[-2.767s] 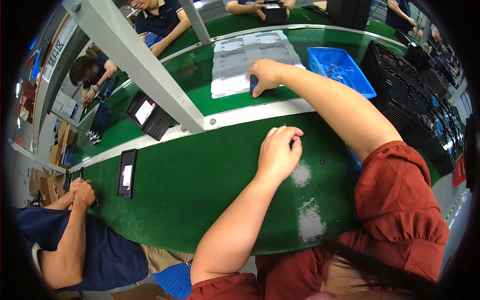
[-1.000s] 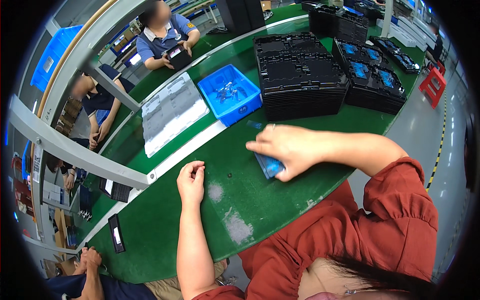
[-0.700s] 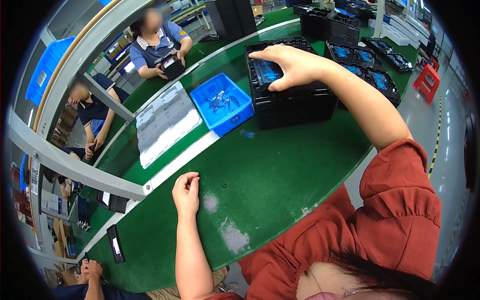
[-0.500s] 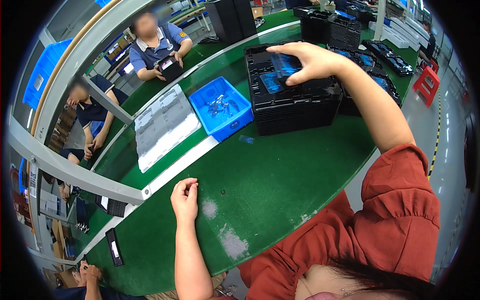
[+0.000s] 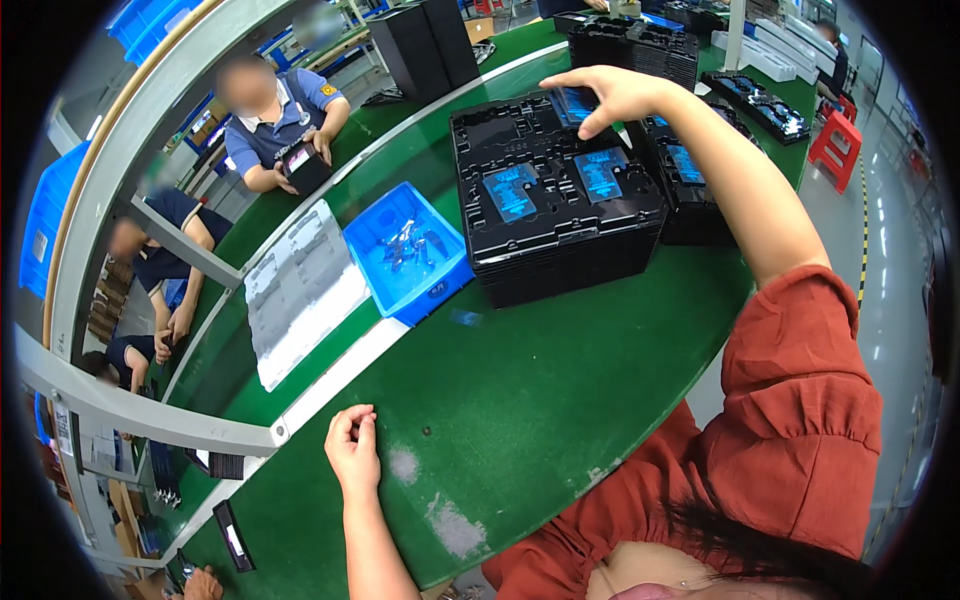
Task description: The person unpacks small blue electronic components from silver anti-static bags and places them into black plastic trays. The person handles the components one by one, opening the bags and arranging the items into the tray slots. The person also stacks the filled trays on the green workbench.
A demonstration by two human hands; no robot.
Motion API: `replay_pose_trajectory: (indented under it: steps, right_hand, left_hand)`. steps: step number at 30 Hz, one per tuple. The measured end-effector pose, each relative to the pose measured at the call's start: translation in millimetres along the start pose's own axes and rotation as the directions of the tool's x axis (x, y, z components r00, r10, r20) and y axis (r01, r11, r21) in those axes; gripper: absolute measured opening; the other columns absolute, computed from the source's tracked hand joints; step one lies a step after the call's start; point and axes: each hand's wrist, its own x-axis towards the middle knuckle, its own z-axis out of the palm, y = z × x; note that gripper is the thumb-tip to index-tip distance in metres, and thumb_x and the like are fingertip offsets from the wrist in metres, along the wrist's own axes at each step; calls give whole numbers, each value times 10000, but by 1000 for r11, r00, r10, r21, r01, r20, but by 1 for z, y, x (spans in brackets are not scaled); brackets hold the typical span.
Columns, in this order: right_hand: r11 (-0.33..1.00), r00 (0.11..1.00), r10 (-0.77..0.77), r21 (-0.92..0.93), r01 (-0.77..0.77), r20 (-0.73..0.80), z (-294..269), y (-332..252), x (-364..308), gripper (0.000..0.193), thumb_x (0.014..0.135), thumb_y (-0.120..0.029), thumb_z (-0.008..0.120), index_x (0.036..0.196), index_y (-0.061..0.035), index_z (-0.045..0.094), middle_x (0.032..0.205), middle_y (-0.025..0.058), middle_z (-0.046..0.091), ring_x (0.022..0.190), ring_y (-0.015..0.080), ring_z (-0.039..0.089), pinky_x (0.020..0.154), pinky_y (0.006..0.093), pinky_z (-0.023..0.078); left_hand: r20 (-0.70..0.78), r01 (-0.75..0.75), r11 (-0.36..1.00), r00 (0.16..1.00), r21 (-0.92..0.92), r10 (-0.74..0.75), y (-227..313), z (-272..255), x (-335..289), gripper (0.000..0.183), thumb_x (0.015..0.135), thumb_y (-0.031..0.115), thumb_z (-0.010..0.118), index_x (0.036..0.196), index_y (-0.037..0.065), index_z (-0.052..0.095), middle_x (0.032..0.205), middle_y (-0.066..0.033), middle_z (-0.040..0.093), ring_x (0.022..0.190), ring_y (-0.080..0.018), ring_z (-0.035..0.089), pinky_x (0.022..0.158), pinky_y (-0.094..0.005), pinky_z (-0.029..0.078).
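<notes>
My right hand (image 5: pixel 622 98) reaches over the far side of a stack of black plastic trays (image 5: pixel 562 258). Its thumb and fingers span a flat dark piece with blue film (image 5: pixel 571 106), gripping it by its edges at the top tray. Two similar blue-filmed pieces, one at the left (image 5: pixel 511 191) and one in the middle (image 5: pixel 601 175), lie in that tray. Beside my right thumb a small green and white item (image 5: pixel 623 134) shows; its kind is unclear. My left hand (image 5: pixel 354 450) rests on the green table (image 5: pixel 520 400), fingers curled in, with nothing visible in them.
Left of the stack stands a blue bin (image 5: pixel 408 255) with small clear pieces, beside a grey-white tray (image 5: pixel 303 290). More black trays (image 5: pixel 690 200) stand on the right. Across the table a person (image 5: pixel 280 130) holds a dark box. A metal frame (image 5: pixel 150 405) crosses the left.
The view has shifted. My right hand has moved toward the top tray's far edge, and the blue-filmed piece in the tray's middle now shows. My left hand stays curled on the table.
</notes>
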Motion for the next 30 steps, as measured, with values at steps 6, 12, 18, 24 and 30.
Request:
replay_pose_trajectory:
  steps: [6, 12, 18, 24, 30]
  right_hand:
    - [994, 992, 67, 83, -77, 110, 18, 30, 55, 935, 615, -161, 820, 1419, -82, 349, 1400, 161, 437, 1302, 272, 408, 1095, 354, 303]
    - [994, 987, -98, -35, 104, 125, 39, -14, 100, 863, 656, -226, 808, 1394, -66, 389, 1369, 176, 465, 1265, 291, 446, 1067, 356, 336]
    - [986, 986, -165, -13, 166, 31, 49, -28, 112, 704, 764, -359, 728, 1330, -31, 467, 1316, 188, 501, 1237, 312, 466, 1040, 383, 368]
    - [982, 998, -51, -184, 46, -25, 33, -17, 58, 510, 853, -325, 636, 1235, 0, 547, 1248, 191, 549, 1181, 324, 510, 1006, 395, 404]
    - [846, 894, 446, -301, -439, -50, 21, -26, -49, 560, 746, -379, 707, 1103, 43, 619, 1057, 240, 634, 1004, 350, 612, 884, 414, 471]
  left_hand:
    - [-13, 21, 1000, 1000, -1, -21, 2, 0, 0, 93, 830, 4, 590, 897, 11, 654, 821, -44, 601, 719, -110, 560, 648, -231, 443]
    - [-34, 40, 999, 999, -24, -41, 3, -3, -3, 83, 834, 4, 593, 889, 8, 655, 810, -39, 602, 703, -96, 550, 629, -219, 428]
    - [-9, 32, 999, 999, -17, -32, 4, 0, 1, 84, 832, 1, 593, 888, 9, 656, 804, -38, 606, 709, -97, 556, 624, -217, 423]
    - [-16, 24, 999, 1000, -30, -24, 2, -2, 0, 91, 827, -1, 591, 888, 8, 658, 816, -42, 611, 708, -100, 561, 620, -219, 423]
    - [-2, 9, 1000, 1000, -3, -9, 2, 0, 2, 107, 823, -7, 590, 897, 15, 662, 833, -40, 614, 711, -96, 562, 618, -224, 429]
